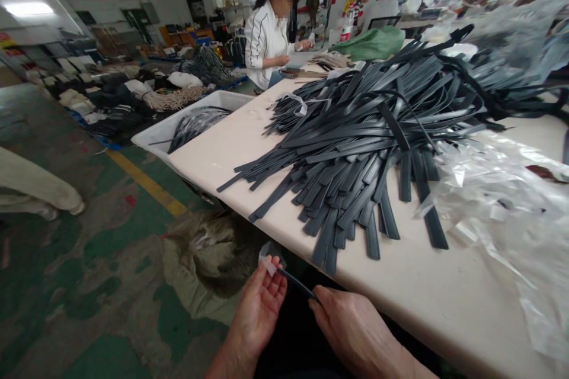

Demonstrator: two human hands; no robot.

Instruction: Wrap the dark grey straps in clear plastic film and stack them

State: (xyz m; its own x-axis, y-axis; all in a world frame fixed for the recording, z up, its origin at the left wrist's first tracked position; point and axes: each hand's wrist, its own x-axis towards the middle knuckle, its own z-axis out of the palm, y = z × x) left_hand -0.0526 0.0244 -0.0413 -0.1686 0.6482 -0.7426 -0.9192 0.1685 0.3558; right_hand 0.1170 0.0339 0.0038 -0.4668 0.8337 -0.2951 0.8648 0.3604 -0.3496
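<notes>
Below the table's near edge, my left hand (262, 302) is palm up, its curled fingers closed on a small piece of clear plastic (269, 264) at the end of a dark strap. My right hand (351, 320) pinches the same dark strap (296, 283) a short way to the right, and the strap bends between both hands. A big heap of dark flat straps (355, 148) lies on the pale table (240, 148), several ends pointing toward me.
Crumpled clear plastic (493, 201) covers the table's right side. A white bin (155, 141) with dark strips stands beyond the left edge. An olive sack (213, 260) lies on the floor. A person in white (264, 35) works at the far side; another's legs (35, 183) show left.
</notes>
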